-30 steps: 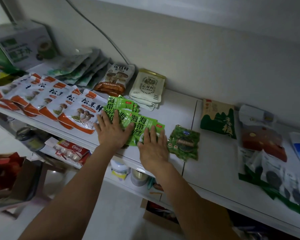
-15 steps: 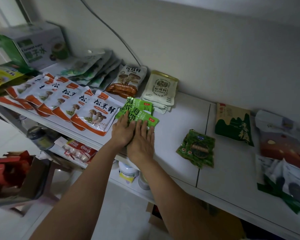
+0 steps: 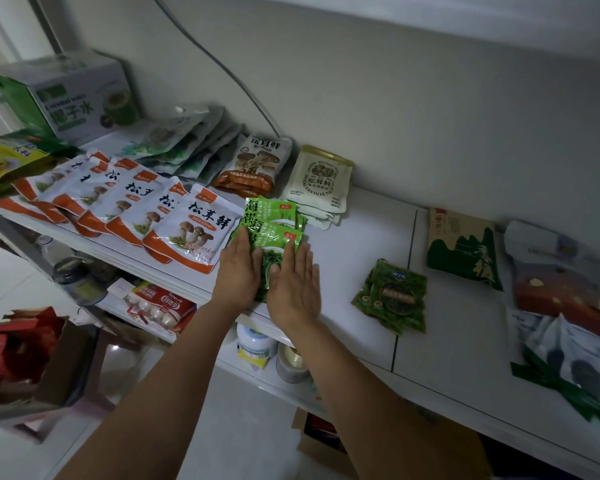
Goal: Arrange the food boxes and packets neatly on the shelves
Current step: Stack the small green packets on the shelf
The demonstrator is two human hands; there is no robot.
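Grip flat, open — both hands (image 3: pixel 267 271) have squeezed the green kelp packets (image 3: pixel 274 226) into one stack on the shelf (image 3: pixel 361 237); nearly squared.

Both forearms are bare from the frame's lower edge to the wrists, with no sleeve showing. The left hand (image 3: pixel 239 271) and right hand (image 3: pixel 296 289) wear nothing.
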